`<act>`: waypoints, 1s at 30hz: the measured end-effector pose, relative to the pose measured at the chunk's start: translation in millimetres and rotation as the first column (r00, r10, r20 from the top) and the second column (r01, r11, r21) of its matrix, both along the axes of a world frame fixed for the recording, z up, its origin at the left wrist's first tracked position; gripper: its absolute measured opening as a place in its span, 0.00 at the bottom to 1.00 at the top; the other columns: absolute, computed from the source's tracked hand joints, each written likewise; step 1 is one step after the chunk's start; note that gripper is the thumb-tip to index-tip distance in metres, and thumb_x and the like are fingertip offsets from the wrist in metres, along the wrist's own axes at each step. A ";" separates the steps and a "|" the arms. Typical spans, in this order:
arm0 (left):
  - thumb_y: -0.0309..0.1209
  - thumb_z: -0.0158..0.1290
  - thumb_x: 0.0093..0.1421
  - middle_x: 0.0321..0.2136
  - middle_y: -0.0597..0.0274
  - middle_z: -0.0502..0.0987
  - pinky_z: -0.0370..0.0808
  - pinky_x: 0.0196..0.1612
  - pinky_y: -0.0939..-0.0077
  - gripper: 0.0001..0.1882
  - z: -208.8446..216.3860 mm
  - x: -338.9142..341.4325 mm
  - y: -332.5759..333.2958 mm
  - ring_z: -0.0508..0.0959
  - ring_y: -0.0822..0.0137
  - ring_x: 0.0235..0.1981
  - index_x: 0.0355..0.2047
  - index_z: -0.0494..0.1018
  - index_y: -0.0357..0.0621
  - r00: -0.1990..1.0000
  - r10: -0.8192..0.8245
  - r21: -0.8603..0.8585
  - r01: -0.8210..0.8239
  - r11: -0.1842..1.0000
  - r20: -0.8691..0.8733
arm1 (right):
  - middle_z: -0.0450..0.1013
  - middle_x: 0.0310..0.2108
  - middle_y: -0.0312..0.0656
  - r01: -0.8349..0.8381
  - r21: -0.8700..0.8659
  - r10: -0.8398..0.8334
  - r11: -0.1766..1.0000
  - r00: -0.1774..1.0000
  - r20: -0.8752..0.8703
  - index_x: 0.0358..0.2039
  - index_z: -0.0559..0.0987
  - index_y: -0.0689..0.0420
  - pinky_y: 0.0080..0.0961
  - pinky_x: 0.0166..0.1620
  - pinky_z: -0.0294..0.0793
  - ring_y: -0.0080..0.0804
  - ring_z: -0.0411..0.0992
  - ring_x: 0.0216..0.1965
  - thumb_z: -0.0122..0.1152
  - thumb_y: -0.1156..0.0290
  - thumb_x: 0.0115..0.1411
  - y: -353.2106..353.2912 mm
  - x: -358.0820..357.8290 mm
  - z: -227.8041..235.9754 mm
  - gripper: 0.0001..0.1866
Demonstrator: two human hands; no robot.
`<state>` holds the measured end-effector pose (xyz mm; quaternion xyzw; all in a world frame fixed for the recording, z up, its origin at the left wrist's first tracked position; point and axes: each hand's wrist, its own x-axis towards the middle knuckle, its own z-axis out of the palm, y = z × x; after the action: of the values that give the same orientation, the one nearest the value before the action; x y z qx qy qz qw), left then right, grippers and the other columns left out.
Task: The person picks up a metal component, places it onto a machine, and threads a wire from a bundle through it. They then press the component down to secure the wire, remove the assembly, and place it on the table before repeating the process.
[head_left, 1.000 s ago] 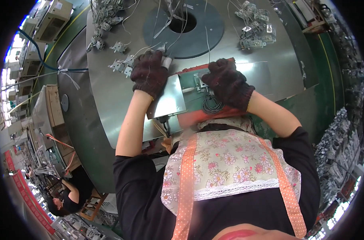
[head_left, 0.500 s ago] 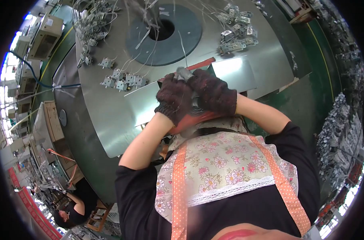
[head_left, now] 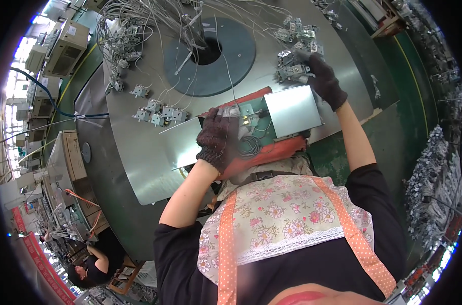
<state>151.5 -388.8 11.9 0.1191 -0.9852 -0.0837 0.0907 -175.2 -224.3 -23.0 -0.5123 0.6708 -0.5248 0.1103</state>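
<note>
"Both hands, in dark brown knitted gloves with pale fingertips, stand well apart. From the head camera, what do you make of each?"

"Left hand (head_left: 218,134) bends its fingers over the small parts beside a loose coil of thin dark grey cable (head_left: 250,146); its tips are partly hidden, so I cannot tell whether they clamp anything. Right hand (head_left: 325,84) reaches to a heap of small silvery metal blocks (head_left: 293,71), thumb and forefinger parted around one; whether they grip it, I cannot tell."

"And the work itself?"

"Directly before the person, at the near edge of the grey steel bench (head_left: 144,175): the coil lies between the left hand and a bright rectangular silver metal panel (head_left: 294,109), above an orange-red strip (head_left: 264,154)."

"What worries you?"

"Snagging, mostly. Thin pale wires (head_left: 238,10) run near that heap, so lifting one block could drag its neighbours. The coil is loose too; a careless wrist could pull it."

"Anything about the left side?"

"If those fingers ease off, the small parts beneath could shift. And the panel's bare edges look likely to catch a glove or scrape the cable, should the right hand pass low over them."
</note>
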 end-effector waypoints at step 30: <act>0.44 0.61 0.57 0.50 0.47 0.79 0.66 0.65 0.54 0.29 7.9 -3.6 5.8 0.77 0.49 0.55 0.55 0.73 0.39 1.000 0.025 0.010 -0.025 1.000 -0.013 | 0.75 0.51 0.53 -0.163 -0.746 0.657 0.646 0.616 0.434 0.66 0.63 0.66 0.34 0.49 0.82 0.44 0.79 0.44 0.64 0.54 0.63 63.5 99.2 142.6 0.39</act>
<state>148.0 -383.0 19.8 0.1313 -0.9826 -0.0882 0.0976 -76.1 -160.8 119.6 -0.4390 0.2129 -0.8235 0.2893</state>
